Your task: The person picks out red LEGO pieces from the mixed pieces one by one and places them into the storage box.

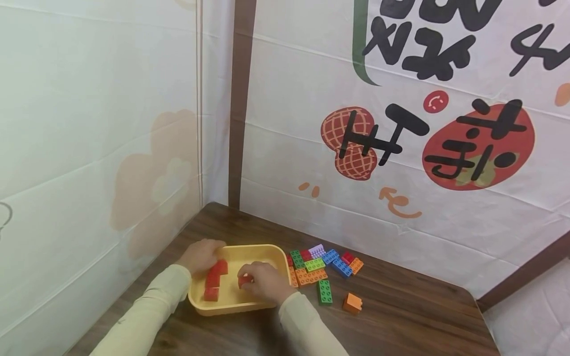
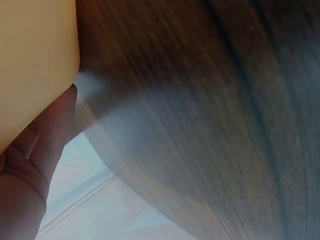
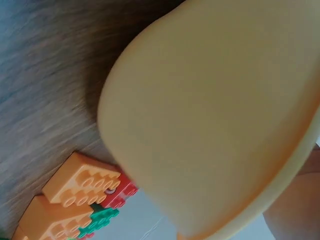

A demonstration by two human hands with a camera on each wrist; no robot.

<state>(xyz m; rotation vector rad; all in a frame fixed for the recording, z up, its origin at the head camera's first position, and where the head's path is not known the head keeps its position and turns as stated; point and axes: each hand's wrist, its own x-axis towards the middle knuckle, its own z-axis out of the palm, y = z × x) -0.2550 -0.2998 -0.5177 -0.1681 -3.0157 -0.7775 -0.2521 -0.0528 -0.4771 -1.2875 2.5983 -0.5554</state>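
A yellow plastic tray (image 1: pixel 230 292) stands on the wooden table, its outer wall filling much of both wrist views. My left hand (image 1: pixel 202 254) grips the tray's far left rim; in the left wrist view its fingers (image 2: pixel 56 117) lie against the outside wall. Inside, along the left side, several red toy bricks (image 1: pixel 212 280) lie in a row. Over the tray's right half, my right hand (image 1: pixel 266 281) pinches another red brick (image 1: pixel 245 281) between thumb and fingers. The right wrist view shows only part of that hand behind the rim.
Right of the tray lies a cluster of toy bricks: orange (image 1: pixel 310 277), lime (image 1: pixel 315 265), purple (image 1: pixel 317 251) and blue (image 1: pixel 342 267) among them. A green brick (image 1: pixel 325 292) and an orange block (image 1: pixel 353 303) lie nearer. Printed cloth walls border the table (image 1: pixel 414 316).
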